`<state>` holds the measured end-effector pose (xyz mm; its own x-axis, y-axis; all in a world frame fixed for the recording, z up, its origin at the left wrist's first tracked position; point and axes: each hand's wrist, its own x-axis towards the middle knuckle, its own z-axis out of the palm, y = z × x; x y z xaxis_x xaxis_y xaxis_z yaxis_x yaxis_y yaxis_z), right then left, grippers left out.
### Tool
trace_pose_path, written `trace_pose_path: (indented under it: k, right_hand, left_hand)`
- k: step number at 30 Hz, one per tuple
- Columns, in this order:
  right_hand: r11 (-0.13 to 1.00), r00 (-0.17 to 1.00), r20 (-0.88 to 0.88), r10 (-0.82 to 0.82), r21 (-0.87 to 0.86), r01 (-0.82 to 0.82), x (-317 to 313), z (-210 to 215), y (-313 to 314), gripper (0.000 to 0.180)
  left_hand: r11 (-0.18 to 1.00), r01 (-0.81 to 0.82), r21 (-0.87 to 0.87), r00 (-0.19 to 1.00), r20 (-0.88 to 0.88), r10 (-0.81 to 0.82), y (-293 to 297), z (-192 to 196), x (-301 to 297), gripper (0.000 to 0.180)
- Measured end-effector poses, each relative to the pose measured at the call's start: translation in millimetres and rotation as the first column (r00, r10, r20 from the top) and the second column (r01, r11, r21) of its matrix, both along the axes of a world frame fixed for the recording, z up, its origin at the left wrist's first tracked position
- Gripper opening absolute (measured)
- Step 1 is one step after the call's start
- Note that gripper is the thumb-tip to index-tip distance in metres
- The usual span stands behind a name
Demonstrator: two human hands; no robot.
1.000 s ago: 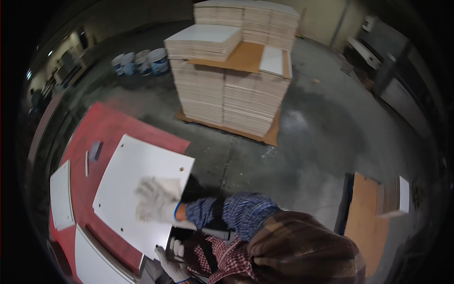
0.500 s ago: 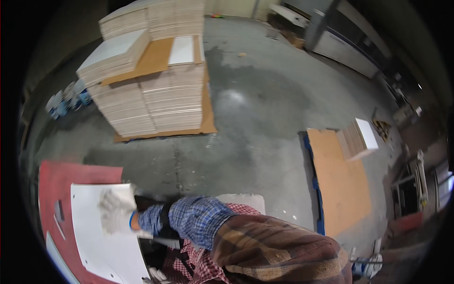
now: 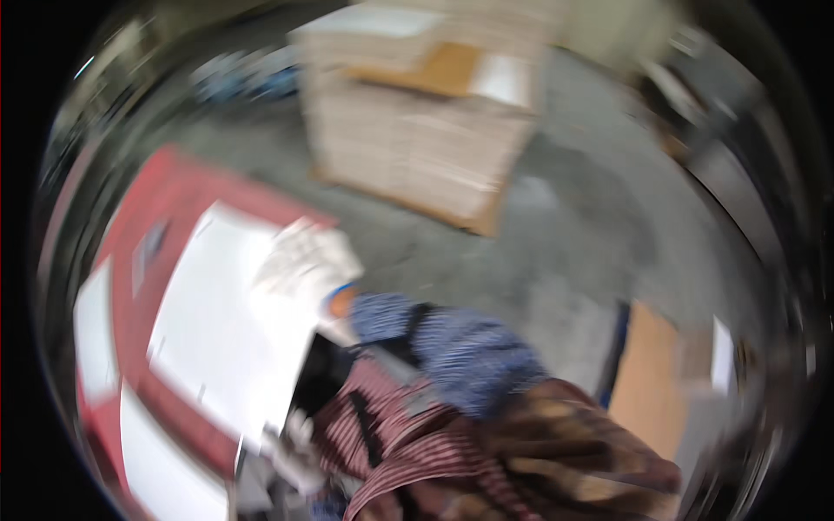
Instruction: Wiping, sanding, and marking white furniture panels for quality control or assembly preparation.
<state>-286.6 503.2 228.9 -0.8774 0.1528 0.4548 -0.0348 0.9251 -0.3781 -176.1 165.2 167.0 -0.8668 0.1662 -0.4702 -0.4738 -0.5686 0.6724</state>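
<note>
The picture is blurred by motion. A large white panel (image 3: pixel 228 334) lies tilted on a red table (image 3: pixel 178 195) at the left. My right hand (image 3: pixel 306 258), in a white glove with a blue patterned sleeve behind it, grips the panel's upper right edge. My left hand (image 3: pixel 295 437), also in a white glove, is at the panel's lower right corner. The blur hides whether it grips the panel.
Two more white panels (image 3: pixel 94 334) (image 3: pixel 169 464) lie on the red table. A tall pallet stack of boards (image 3: pixel 417 130) stands on the concrete floor ahead. A flat brown board (image 3: pixel 647 382) lies on the floor at right. Buckets (image 3: pixel 248 74) stand at the far left.
The view has swung back to the left, so the table and pallet stack fill the picture again. My right hand has moved from the panel's face to its upper right edge.
</note>
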Motion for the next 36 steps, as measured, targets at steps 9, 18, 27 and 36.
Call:
trace_pose_path:
  k: [9,18,27,36]
  right_hand:
    - [0.757,0.738,-0.206,0.643,0.019,-0.653,33,-6,-167,0.033]
    - [0.996,0.998,-0.026,-0.051,0.078,0.053,0,-32,-28,0.048]
    - [0.917,0.91,-0.152,0.385,0.178,-0.358,7,-43,-125,0.048]
    - [0.98,0.902,0.429,-0.052,0.197,-0.037,14,9,-31,0.056]
  left_hand:
    - [0.999,0.029,0.027,0.999,-0.036,-0.028,1,6,2,0.046]
    - [0.979,0.024,-0.202,0.994,-0.097,-0.044,53,51,6,0.051]
    - [0.987,0.029,-0.156,0.988,-0.144,-0.051,34,60,8,0.038]
    - [1.0,-0.008,0.004,0.999,-0.033,0.008,31,18,4,0.04]
